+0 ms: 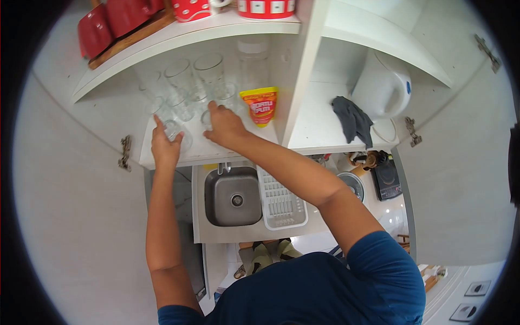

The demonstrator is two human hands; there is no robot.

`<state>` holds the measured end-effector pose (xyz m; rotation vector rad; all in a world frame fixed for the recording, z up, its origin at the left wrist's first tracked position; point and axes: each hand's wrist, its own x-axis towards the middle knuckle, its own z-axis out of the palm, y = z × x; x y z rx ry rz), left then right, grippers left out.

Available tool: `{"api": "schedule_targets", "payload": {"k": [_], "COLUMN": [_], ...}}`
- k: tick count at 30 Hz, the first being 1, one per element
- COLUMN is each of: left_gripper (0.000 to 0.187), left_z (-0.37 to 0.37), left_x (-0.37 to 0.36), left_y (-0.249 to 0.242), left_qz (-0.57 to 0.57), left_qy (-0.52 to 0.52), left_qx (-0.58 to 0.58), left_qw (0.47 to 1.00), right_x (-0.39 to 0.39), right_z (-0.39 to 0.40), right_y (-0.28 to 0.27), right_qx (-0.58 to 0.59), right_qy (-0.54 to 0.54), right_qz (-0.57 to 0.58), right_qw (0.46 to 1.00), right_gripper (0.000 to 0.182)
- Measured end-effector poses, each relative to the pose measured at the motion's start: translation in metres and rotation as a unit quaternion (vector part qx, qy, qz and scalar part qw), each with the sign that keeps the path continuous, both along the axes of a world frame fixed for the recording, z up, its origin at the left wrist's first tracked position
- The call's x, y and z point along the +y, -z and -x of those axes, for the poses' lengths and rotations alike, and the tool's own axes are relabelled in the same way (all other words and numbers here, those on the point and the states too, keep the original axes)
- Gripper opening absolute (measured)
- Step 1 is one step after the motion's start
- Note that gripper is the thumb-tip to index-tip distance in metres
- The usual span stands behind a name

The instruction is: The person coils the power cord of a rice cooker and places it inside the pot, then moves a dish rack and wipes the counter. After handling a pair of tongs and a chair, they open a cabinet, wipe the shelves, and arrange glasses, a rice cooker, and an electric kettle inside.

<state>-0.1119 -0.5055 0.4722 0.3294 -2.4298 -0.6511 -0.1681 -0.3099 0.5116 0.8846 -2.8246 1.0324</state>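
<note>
Inside the raised cabinet, my left hand (pixel 166 147) has its thumb and index finger around a clear drinking glass (pixel 172 129) near the shelf's front left. My right hand (pixel 226 128) grips another clear glass (pixel 206 118), mostly hidden behind the fingers. Several more glasses (pixel 179 75) stand close together behind both hands. To the right of my right hand, a red and yellow pouch (pixel 261 107) stands upright against the divider. A clear jar with a white lid (pixel 253 49) is at the back.
A white electric kettle (pixel 382 84) and dark grey cloth (pixel 353 120) occupy the right compartment. Red-patterned containers (pixel 266 8) stand on the shelf above. Both cabinet doors hang open. Below are a steel sink (pixel 216 211), white dish rack (pixel 286 221) and induction cooker (pixel 387 177).
</note>
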Motion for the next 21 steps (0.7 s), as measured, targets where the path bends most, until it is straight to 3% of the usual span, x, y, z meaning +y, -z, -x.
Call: {"api": "schedule_targets", "payload": {"k": [6, 8, 10, 12, 13, 14, 15, 16, 18, 19, 21], "left_gripper": [0.096, 0.098, 0.099, 0.099, 0.099, 0.099, 0.097, 0.096, 0.088, 0.082, 0.077], "left_z": [0.01, 0.013, 0.011, 0.013, 0.011, 0.006, -0.004, -0.016, -0.048, -0.06, -0.082], "left_x": [0.001, 0.003, 0.011, 0.006, 0.004, 0.006, 0.01, 0.017, 0.05, 0.059, 0.072], "left_y": [0.003, 0.002, -0.007, 0.001, 0.004, 0.004, 0.006, 0.008, -0.003, 0.003, 0.011], "left_qz": [-0.036, -0.014, -0.037, -0.024, -0.011, -0.011, 0.014, 0.038, -0.132, -0.141, -0.145], "left_qy": [0.0, 0.024, 0.005, 0.031, 0.048, 0.049, 0.051, 0.054, 0.027, 0.044, 0.058], "left_qx": [-0.035, -0.01, -0.055, -0.027, 0.003, 0.007, 0.055, 0.101, 0.044, 0.063, 0.083], "left_qw": [0.999, 1.0, 0.998, 0.999, 0.999, 0.999, 0.997, 0.993, 0.99, 0.987, 0.984], "right_x": [0.004, 0.022, 0.071, 0.139, 0.177, 0.215, 0.249, 0.292, 0.341, 0.344, 0.343], "right_z": [-0.003, -0.023, -0.046, -0.056, -0.048, -0.034, -0.021, 0.014, 0.055, 0.067, 0.089], "right_y": [0.004, 0.004, -0.008, -0.018, -0.005, 0.006, 0.001, 0.023, 0.056, 0.075, 0.102], "right_qx": [0.01, 0.064, 0.067, 0.033, 0.091, 0.169, 0.149, 0.265, 0.319, 0.32, 0.242], "right_qy": [0.014, 0.033, -0.1, -0.132, -0.099, -0.022, 0.1, 0.107, 0.166, 0.166, 0.166], "right_qz": [0.017, 0.039, 0.049, -0.026, 0.035, 0.057, 0.001, -0.036, -0.108, -0.107, -0.234], "right_qw": [1.0, 0.997, 0.992, 0.99, 0.99, 0.984, 0.984, 0.958, 0.927, 0.927, 0.927], "right_gripper": [0.076, 0.068, 0.043, 0.019, 0.009, 0.009, 0.009, 0.022, 0.035, 0.035, 0.05]}}
